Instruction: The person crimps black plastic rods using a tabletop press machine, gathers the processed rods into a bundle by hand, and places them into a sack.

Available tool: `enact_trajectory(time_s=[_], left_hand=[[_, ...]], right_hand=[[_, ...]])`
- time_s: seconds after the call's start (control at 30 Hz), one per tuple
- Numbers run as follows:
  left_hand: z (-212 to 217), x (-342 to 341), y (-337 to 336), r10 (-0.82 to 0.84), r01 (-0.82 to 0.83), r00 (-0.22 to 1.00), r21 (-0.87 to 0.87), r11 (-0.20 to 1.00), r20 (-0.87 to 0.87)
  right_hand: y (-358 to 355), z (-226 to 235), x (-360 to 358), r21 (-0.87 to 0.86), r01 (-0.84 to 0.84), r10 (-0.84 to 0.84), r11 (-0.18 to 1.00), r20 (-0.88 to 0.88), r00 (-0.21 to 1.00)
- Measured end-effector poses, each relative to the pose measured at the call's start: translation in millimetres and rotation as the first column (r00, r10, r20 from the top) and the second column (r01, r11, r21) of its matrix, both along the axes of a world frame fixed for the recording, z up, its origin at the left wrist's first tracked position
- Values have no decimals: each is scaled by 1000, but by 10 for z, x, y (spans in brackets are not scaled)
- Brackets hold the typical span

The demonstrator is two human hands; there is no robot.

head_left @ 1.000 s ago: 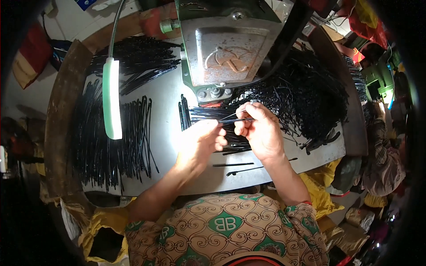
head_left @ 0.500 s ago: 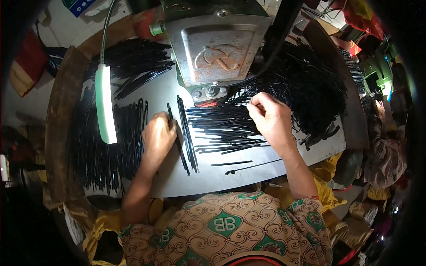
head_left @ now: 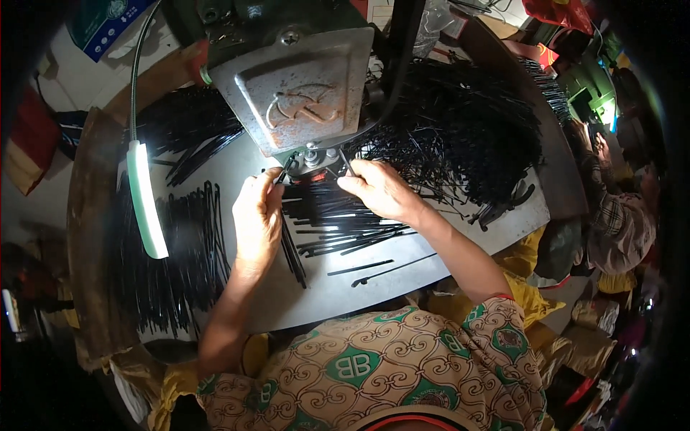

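Note:
Thin black rods lie all over the metal worktable (head_left: 287, 309) of a machine with a rusty metal cover (head_left: 305, 108). My left hand (head_left: 259, 215) is closed, pinching a thin black rod (head_left: 288, 167) at the left of the machine's lower head (head_left: 311, 156). Just right of that head, my right hand (head_left: 381, 189) pinches a thin dark piece (head_left: 346, 162), its kind too small to make out. Below and between my hands, a row of black rods (head_left: 345, 230) lies roughly sideways. A few longer rods (head_left: 292, 255) lie beside my left wrist.
A large bundle of rods (head_left: 169, 258) covers the left side, with a tangled heap (head_left: 467, 129) at the right. A lit lamp on a bendy neck (head_left: 147, 201) hangs over the left bundle. Wooden boards (head_left: 93, 237) edge the table. Another person (head_left: 618, 230) sits at far right.
Both hands have moved up to the machine's head, the left from the rods at its left, the right inward. The left now brings a rod there. The whole view has shifted slightly.

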State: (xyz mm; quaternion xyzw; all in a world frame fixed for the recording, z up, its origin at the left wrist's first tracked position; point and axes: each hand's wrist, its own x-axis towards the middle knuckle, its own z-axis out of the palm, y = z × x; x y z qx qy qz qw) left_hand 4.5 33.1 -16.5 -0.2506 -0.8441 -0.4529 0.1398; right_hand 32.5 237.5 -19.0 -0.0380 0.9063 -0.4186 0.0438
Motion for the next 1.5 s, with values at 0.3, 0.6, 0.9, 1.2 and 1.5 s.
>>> enact_trajectory(time_s=[0.3,0.6,0.9,1.2,1.5], left_hand=[[14,2,132,3,-1,998,-34,999,60],[27,-18,150,9,-8,998,-16,1000,60],[17,-13,187,5,-7,998,29,1000,68],[120,-3,168,28,-115,974,-383,917,-226],[363,144,-126,-352,55,301,353,934,886]], right_hand=[[-167,185,-33,-726,231,45,648,339,940],[-175,195,-62,-737,234,47,634,339,939],[-184,144,-73,-736,245,44,631,350,936],[-186,135,-73,-747,295,53,595,403,914],[-271,165,-55,-783,220,110,582,344,933]])
